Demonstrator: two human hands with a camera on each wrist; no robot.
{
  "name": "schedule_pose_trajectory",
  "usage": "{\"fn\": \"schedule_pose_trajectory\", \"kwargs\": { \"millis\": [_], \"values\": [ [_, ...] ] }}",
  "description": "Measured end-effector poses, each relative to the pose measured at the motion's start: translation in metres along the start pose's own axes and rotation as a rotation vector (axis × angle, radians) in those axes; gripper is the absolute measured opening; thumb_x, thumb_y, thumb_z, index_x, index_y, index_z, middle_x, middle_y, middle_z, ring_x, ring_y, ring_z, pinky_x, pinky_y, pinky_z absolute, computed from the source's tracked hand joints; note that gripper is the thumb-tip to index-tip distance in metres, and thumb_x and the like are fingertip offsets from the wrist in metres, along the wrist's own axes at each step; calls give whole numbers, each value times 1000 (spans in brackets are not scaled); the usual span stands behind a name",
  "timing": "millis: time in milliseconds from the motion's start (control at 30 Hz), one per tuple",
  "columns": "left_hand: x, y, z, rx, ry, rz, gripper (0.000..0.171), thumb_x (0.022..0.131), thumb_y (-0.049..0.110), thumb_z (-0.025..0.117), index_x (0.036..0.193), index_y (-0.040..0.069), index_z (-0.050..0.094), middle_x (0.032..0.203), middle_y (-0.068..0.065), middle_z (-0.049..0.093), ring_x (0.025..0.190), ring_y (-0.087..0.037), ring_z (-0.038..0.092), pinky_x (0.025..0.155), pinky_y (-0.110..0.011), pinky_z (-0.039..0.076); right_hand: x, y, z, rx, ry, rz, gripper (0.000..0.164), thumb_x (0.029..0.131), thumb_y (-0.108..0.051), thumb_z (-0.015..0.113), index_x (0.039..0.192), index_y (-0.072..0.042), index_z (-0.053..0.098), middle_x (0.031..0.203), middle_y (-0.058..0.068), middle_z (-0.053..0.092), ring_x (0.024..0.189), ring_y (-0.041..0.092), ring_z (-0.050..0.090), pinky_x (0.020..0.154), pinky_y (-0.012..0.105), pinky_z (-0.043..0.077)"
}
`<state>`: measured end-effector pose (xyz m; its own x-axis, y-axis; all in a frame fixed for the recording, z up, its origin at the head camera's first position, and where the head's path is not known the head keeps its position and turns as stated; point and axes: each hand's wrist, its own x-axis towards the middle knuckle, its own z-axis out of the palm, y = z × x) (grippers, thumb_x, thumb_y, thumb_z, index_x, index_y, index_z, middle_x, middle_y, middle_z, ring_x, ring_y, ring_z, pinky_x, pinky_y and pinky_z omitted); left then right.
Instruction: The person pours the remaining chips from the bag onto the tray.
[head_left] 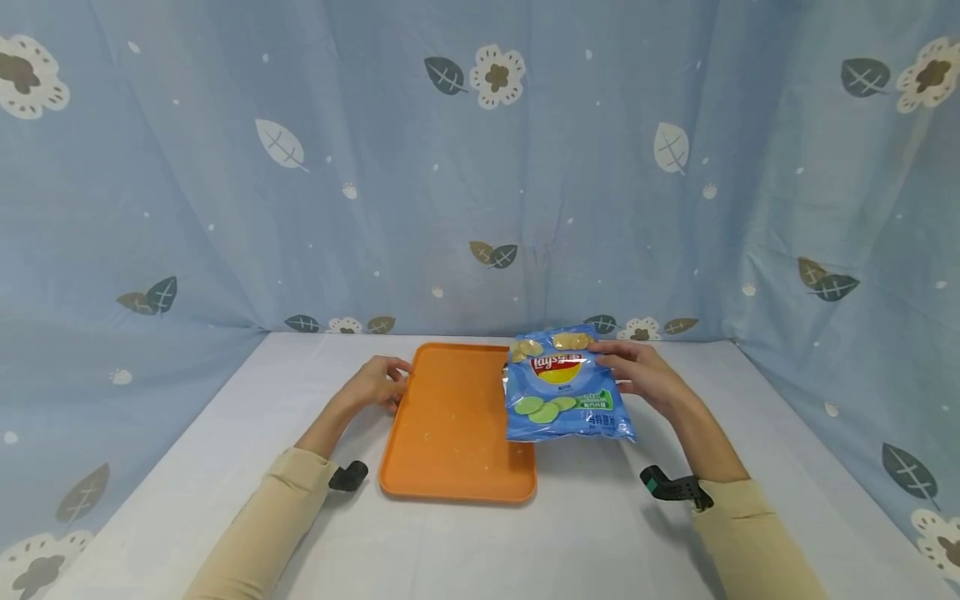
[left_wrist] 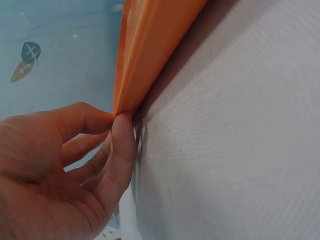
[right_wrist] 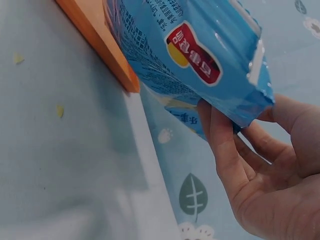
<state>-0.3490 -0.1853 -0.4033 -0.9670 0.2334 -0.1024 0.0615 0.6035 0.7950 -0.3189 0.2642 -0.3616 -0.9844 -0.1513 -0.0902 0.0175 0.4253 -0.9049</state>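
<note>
A blue bag of potato chips [head_left: 558, 387] is tilted over the right part of an orange tray [head_left: 457, 417], its printed front facing the head camera. My right hand [head_left: 645, 375] grips the bag along its right edge, fingers on the front. The right wrist view shows the back of the bag [right_wrist: 192, 55] and the right hand [right_wrist: 270, 165] pinching one end of it. At the tray's left side, my left hand [head_left: 375, 383] pinches the rim between thumb and fingers. That hold shows close up in the left wrist view, the left hand [left_wrist: 75, 165] at the tray's edge [left_wrist: 145, 60].
A white table [head_left: 585, 533] lies under the tray. Two small yellow crumbs [right_wrist: 60, 110] are on its surface in the right wrist view. A blue patterned curtain [head_left: 420, 167] closes off the back and sides. Each wrist carries a black camera strap [head_left: 678, 488].
</note>
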Motion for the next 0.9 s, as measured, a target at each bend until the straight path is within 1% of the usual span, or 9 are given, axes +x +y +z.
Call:
{"fn": "schedule_pose_trajectory", "kwargs": {
  "millis": [233,467,900],
  "values": [
    [1,0,-1,-4,8,0,40,90,-3,52,130,-4,57,93,-14,58,62,-13,63,53,-29,58,1,-7,6,6,6,9,48,97,-33,58,141,-14,54,149,17,43,116,34,57,91,34,58],
    [1,0,1,-25,13,-15,41,89,-3,53,129,-4,57,92,-12,56,62,-14,62,52,-29,57,3,-9,12,23,-3,15,47,98,-34,57,140,-14,54,149,16,43,116,33,58,91,34,58],
    [0,-1,2,-10,18,-26,39,90,-3,53,129,-3,59,96,-14,58,62,-14,62,53,-29,58,6,-11,21,50,19,11,45,98,-33,58,139,-14,55,148,15,44,118,33,57,93,34,57]
  ]
}}
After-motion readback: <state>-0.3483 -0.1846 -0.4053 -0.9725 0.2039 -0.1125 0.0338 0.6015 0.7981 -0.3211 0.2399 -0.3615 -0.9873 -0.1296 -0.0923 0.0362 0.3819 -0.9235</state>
